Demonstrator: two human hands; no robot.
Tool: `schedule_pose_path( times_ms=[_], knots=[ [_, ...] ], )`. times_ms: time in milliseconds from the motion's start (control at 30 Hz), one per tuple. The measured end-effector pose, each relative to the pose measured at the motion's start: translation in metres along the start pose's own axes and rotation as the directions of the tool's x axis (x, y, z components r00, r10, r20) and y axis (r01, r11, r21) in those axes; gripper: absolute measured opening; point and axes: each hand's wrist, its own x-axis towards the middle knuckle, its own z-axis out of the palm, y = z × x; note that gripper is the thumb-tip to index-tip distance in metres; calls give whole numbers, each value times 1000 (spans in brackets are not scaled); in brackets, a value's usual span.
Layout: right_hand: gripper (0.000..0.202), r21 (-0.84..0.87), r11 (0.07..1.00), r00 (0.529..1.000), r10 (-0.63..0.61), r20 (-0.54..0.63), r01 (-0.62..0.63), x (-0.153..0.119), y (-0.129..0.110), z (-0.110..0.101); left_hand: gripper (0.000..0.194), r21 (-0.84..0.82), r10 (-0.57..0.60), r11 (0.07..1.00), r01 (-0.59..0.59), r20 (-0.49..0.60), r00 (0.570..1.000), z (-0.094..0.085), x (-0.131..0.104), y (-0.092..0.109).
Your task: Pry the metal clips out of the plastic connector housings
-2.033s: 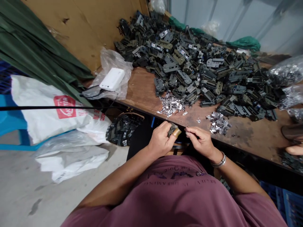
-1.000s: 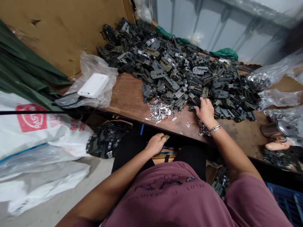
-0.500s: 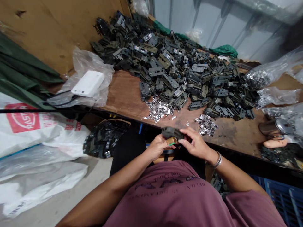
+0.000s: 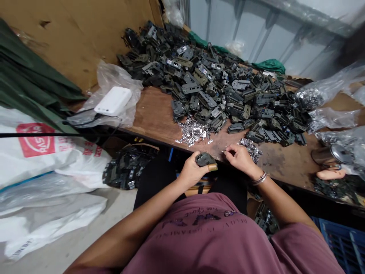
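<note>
My left hand (image 4: 191,172) is closed round a dark grey-green housing part (image 4: 204,159) above my lap, its thumb, wrapped in yellowish tape, lying along the near side. At the table's front edge, my right hand (image 4: 241,158) pinches a small shiny metal clip (image 4: 223,152) between thumb and forefinger. Just beyond that hand is a small heap of metal clips (image 4: 251,149), partly covered by it. A larger heap of shiny flat metal pieces (image 4: 194,131) lies to the left on the brown table (image 4: 154,110).
A big pile of similar dark housings (image 4: 216,83) covers the table's back. A white box-shaped device (image 4: 113,100) with a cable rests on clear plastic at left. To the right stand a metal can (image 4: 332,154) and plastic bags (image 4: 333,118). More dark parts fill a box (image 4: 128,167) below.
My right hand has left the housing and moved to the table edge, closing on a small clip that lay there. The left hand keeps the housing, now tilted differently.
</note>
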Motion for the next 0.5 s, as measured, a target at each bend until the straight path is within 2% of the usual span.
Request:
schedule_pose_path(
  times_ms=[100,233,333,433,500],
  knots=[
    [12,234,972,999,-27,24,21,-12,-19,-1,39,37,38,999,-39,20,999,1,-1,0],
    [11,240,964,989,-131,66,112,-20,-32,-8,37,14,50,999,-53,161,986,0,-4,0],
    [13,312,940,976,-181,119,136,-22,-28,-12,37,13,53,998,-57,199,979,-3,-7,-1],
    [14,309,918,962,-272,28,250,-28,-24,-8,39,34,33,999,-40,199,979,-8,-11,-3],
    [15,207,888,912,-404,-74,411,-33,-25,-1,41,26,13,999,-19,195,981,-11,-13,-4]
  ],
)
